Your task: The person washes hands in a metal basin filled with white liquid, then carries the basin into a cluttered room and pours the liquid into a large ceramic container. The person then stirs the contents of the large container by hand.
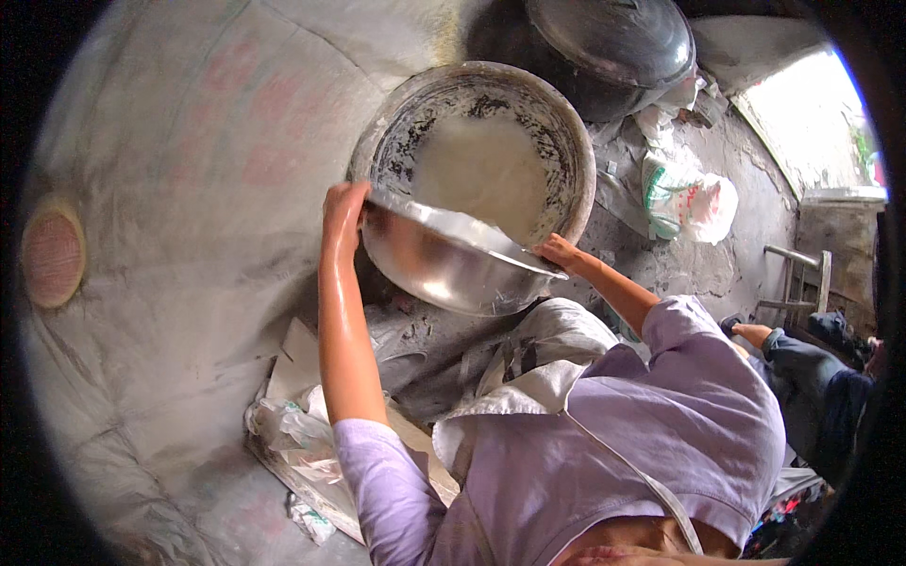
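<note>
My left hand [347, 205] grips the left side of the rim of a large, shiny metal basin [460, 272]. The right side of that rim is held by my right hand [558, 252]. Tilted on its side, the basin has its mouth facing a big round vat [580, 177] and its outer bottom towards me. Dark and whitish residue coats the vat's inner wall. A pale, cloudy mass [481, 170] fills the vat's middle; whether it is liquid or powder I cannot tell. What the basin holds is hidden from view.
A large dark pot with a metal lid [623, 39] stands beyond the vat. Plastic bags [686, 201] lie on the floor to the right, near a metal frame [800, 283]. Another person [807, 382] is at the far right. At lower left, a tray [272, 453] holds plastic bags.
</note>
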Available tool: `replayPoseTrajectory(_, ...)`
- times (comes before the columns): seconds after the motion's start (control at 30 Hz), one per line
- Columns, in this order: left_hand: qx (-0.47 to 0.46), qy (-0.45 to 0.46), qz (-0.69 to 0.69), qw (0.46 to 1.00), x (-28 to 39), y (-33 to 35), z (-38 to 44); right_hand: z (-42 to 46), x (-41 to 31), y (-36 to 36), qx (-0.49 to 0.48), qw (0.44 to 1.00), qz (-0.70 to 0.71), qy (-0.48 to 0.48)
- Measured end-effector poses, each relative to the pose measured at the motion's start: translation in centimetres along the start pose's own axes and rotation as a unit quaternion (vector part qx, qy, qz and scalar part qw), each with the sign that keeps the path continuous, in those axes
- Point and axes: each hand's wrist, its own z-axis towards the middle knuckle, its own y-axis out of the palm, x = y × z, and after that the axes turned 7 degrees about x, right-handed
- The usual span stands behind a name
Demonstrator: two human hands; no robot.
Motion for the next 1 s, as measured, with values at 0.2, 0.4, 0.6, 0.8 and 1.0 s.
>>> replayPoseTrajectory(0.2,0.024,0.077,-0.043,0.996,-0.3,3.7,2.7,-4.1,2.1,-3.3,0.080,0.989,0.121,0.006)
replayPoseTrajectory(0.4,0.018,0.049,-0.034,0.998,-2.3,1.9,1.7,-1.7,1.4,-8.2,0.121,0.989,0.051,0.063)
replayPoseTrajectory(0.6,-0.017,-0.020,-0.176,0.984,-9.5,-3.0,-5.0,1.9,-4.8,-10.8,0.154,0.959,-0.234,0.028)
replayPoseTrajectory(0.8,-0.011,-0.083,-0.272,0.959,-21.3,-10.5,-14.0,6.6,-15.5,-5.8,0.256,0.939,-0.219,0.065)
replayPoseTrajectory(1.0,0.026,-0.258,-0.343,0.903,-33.0,-17.3,-21.4,16.1,-27.3,5.2,0.142,0.980,0.127,-0.055)
